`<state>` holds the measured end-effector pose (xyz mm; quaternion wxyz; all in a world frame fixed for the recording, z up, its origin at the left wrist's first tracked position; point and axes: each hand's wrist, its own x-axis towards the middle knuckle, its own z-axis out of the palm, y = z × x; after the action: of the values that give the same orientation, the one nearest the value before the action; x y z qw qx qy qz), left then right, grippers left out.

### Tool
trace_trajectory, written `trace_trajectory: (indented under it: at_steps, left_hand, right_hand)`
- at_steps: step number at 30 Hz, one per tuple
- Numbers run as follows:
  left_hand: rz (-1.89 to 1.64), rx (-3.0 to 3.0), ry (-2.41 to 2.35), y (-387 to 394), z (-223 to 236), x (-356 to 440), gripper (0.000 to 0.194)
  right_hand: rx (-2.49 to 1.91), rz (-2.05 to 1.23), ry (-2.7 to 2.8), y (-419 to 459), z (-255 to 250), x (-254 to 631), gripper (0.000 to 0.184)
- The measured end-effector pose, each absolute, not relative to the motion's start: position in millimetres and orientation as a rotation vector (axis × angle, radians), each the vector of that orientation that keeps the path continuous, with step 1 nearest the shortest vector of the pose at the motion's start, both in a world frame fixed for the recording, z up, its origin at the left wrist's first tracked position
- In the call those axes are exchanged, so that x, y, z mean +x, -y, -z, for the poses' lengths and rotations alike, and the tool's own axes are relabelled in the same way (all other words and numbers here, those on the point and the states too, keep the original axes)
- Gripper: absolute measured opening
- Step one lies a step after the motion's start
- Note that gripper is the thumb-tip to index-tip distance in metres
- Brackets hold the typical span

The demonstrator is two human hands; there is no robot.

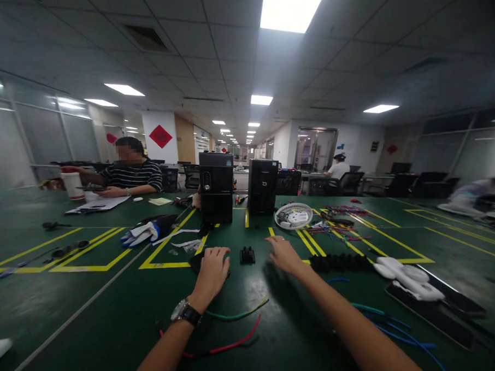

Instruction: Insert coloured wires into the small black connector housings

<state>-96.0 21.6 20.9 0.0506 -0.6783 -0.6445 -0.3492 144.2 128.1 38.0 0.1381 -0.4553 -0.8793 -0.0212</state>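
My left hand [212, 270] lies palm down over a dark, flat-looking item [197, 263], its fingers stretched forward. Most of that item is hidden beneath the hand, so its kind does not show. To the right of it, a small black plastic part with upright prongs [247, 255] stands on the green table [279, 337], touched by neither hand. My right hand [284, 254] hovers on the other side of this part, fingers extended and nothing visible in them. Closer to me, a green wire [239, 317] and a red wire [238, 347] lie between my forearms.
Two black boxy cases [217, 195] [263, 187] stand ahead. Beside them are a white round grille [293, 216] and loose wires [347, 214]. Gloves [147, 232] lie left; a white device [411, 279] and blue wires [401, 332] lie right. A person [134, 171] sits at the far left.
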Motion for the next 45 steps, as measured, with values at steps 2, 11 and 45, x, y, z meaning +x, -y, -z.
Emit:
trace_trajectory:
  at_steps: [2,11,45]
  left_hand:
    - [1.137,-2.153,1.857,-17.5,-23.4,-80.9,0.025]
    - [1.723,-2.527,1.688,2.3,-22.0,8.3,0.024]
    - [3.919,-1.226,1.568,-10.6,-20.8,19.1,0.033]
  right_hand:
    - [-1.456,0.087,2.520,-126.8,-42.7,184.4,0.059]
    - [-1.676,0.007,2.636,-115.4,-49.9,253.7,0.074]
    - [-0.855,-0.794,1.890,-29.4,-48.0,137.6,0.035]
